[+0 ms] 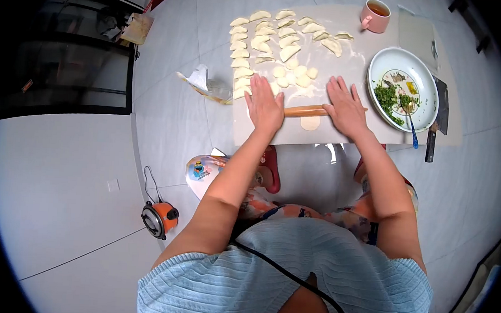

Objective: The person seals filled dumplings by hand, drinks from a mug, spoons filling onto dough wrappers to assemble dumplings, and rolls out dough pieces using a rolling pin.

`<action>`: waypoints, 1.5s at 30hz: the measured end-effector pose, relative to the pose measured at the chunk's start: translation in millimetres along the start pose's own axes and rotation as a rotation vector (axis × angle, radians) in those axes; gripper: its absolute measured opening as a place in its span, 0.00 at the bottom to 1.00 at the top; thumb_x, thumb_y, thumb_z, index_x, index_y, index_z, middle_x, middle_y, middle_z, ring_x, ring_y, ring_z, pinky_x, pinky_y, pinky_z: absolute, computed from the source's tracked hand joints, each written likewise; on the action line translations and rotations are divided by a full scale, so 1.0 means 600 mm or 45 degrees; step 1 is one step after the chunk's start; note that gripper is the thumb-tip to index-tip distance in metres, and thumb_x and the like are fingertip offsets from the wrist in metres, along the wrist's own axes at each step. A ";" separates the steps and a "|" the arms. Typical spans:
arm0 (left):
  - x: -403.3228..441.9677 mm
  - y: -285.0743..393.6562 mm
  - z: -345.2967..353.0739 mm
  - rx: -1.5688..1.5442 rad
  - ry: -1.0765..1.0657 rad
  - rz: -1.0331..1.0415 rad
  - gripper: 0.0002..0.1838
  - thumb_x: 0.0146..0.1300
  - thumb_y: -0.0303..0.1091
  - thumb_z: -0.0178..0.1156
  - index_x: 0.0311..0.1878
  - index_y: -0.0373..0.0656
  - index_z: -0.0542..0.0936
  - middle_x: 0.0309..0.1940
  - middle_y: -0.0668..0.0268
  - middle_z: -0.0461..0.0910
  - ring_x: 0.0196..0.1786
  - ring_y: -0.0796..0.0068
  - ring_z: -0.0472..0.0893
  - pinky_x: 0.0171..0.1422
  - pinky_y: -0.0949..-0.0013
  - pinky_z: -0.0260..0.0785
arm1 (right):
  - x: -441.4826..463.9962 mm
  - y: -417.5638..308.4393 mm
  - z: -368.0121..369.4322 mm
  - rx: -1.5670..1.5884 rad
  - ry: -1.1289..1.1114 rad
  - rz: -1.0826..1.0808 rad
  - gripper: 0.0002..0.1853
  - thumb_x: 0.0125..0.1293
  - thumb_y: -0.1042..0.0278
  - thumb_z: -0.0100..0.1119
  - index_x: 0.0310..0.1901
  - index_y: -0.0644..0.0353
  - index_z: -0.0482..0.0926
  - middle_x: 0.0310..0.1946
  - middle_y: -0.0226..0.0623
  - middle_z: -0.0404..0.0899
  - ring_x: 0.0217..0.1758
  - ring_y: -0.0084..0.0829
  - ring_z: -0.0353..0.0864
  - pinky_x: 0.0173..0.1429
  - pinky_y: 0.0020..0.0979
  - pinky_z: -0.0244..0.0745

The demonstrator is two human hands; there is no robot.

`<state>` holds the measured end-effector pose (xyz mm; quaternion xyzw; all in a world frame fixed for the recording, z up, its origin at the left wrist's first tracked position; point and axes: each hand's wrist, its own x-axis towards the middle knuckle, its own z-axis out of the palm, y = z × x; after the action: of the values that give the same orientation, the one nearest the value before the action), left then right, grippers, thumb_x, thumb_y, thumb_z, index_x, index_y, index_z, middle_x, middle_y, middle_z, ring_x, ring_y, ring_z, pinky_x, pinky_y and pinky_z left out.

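Observation:
A wooden rolling pin (305, 111) lies sideways near the front edge of the board (257, 135), across a flat round piece of dough (310, 123). My left hand (264, 105) rests flat on its left end, fingers spread and pointing away from me. On its right end lies my right hand (346, 107), palm down with the fingers apart. Small dough rounds (291, 75) are grouped just beyond the pin. Rows of folded dumplings (259, 42) lie behind them and to the left, some close to my left fingertips.
Right of my right hand stands a white bowl (381, 60) with green filling and a blue-handled spoon (414, 135). A cleaver (443, 110) lies beside it. A pink cup (375, 20) stands at the back. A bag (204, 85) is at the board's left edge.

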<state>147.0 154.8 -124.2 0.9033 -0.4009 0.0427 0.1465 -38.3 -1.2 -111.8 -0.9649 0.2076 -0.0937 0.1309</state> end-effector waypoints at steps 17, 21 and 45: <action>-0.001 0.006 -0.008 -0.005 0.018 -0.061 0.37 0.69 0.43 0.53 0.73 0.30 0.55 0.77 0.47 0.47 0.80 0.53 0.46 0.79 0.46 0.37 | -0.010 0.022 0.000 -0.034 -0.079 0.168 0.36 0.72 0.52 0.48 0.74 0.63 0.52 0.77 0.42 0.48 0.81 0.39 0.41 0.81 0.46 0.36; -0.124 0.020 -0.044 -0.051 -0.210 0.063 0.37 0.68 0.42 0.53 0.72 0.28 0.56 0.76 0.45 0.50 0.79 0.52 0.47 0.79 0.45 0.39 | -0.055 0.010 -0.016 -0.049 -0.207 0.150 0.37 0.71 0.52 0.50 0.73 0.64 0.52 0.76 0.43 0.50 0.81 0.39 0.42 0.81 0.45 0.37; -0.017 -0.024 -0.017 0.015 -0.036 -0.069 0.36 0.69 0.44 0.53 0.72 0.29 0.58 0.76 0.46 0.50 0.80 0.53 0.46 0.78 0.44 0.38 | 0.058 -0.018 0.031 -0.038 0.084 0.167 0.36 0.70 0.54 0.52 0.72 0.66 0.55 0.75 0.45 0.52 0.80 0.38 0.45 0.80 0.46 0.39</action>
<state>151.1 174.1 -119.4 0.9152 -0.3780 0.0283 0.1365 1.3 -2.3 -122.1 -0.9474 0.2760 -0.1137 0.1155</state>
